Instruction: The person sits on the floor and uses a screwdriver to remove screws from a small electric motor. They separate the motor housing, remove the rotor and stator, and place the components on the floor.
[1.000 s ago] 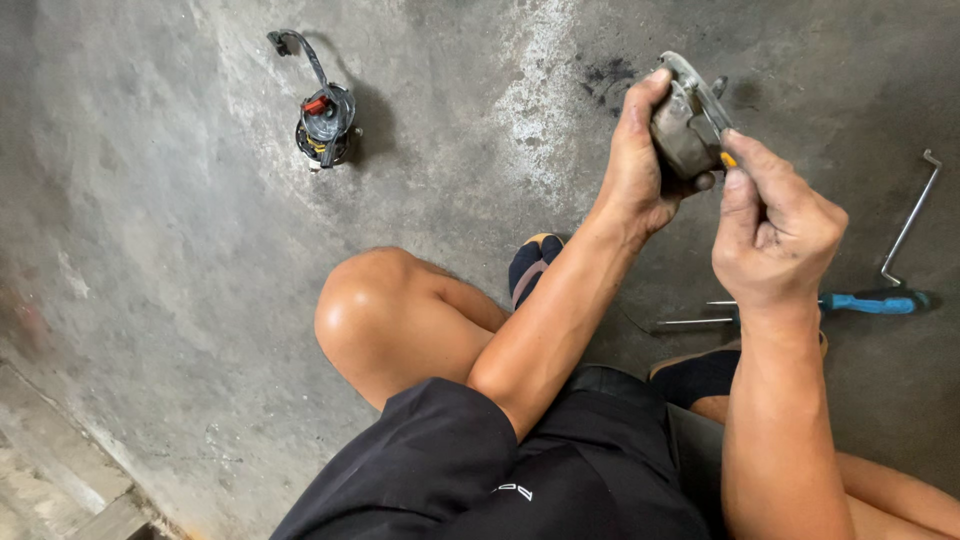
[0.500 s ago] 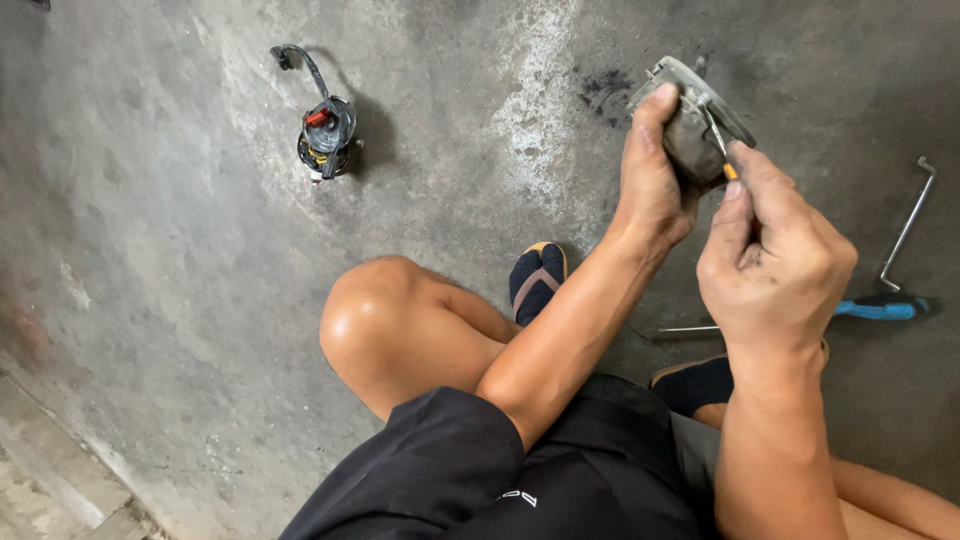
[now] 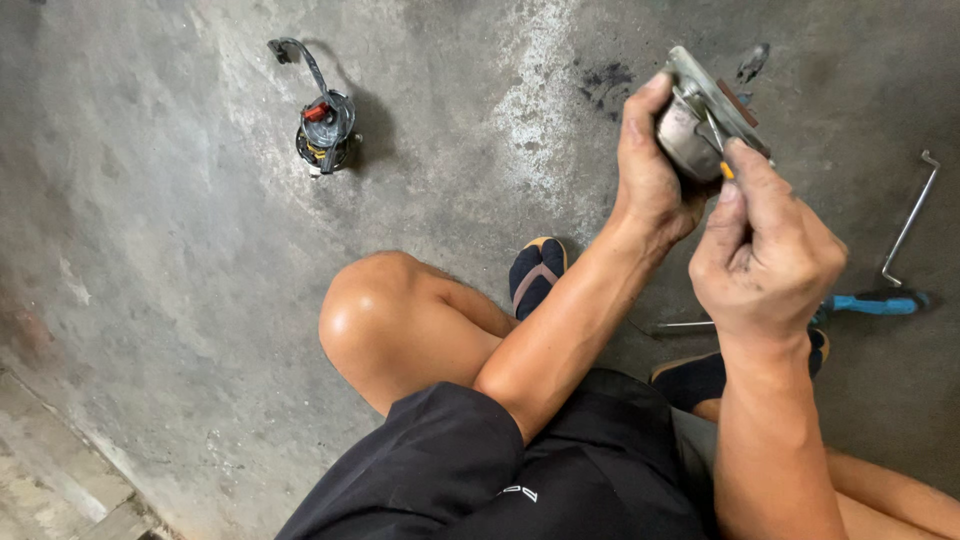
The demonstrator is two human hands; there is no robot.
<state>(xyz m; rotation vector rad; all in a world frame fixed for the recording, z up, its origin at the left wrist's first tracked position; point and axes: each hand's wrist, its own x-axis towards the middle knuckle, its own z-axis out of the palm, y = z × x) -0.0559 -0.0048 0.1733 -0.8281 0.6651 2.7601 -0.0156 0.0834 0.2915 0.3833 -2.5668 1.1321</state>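
Metal part point(image 3: 700, 125) — in left grip point(image 3: 655, 170)

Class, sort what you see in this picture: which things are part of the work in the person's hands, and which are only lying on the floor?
In use:
- grey metal part, gripped by left hand
- thin tool, pinched in right hand

Lying about:
- blue-handled screwdriver
- bent metal rod
- small wired motor part
- concrete floor

Packages: none in view.
Labels: none that can be made out on anything lying on the floor.
Signs: none.
Screens: none.
Print: a small pale mark on the black shorts point(image 3: 520, 492), too small to tell.
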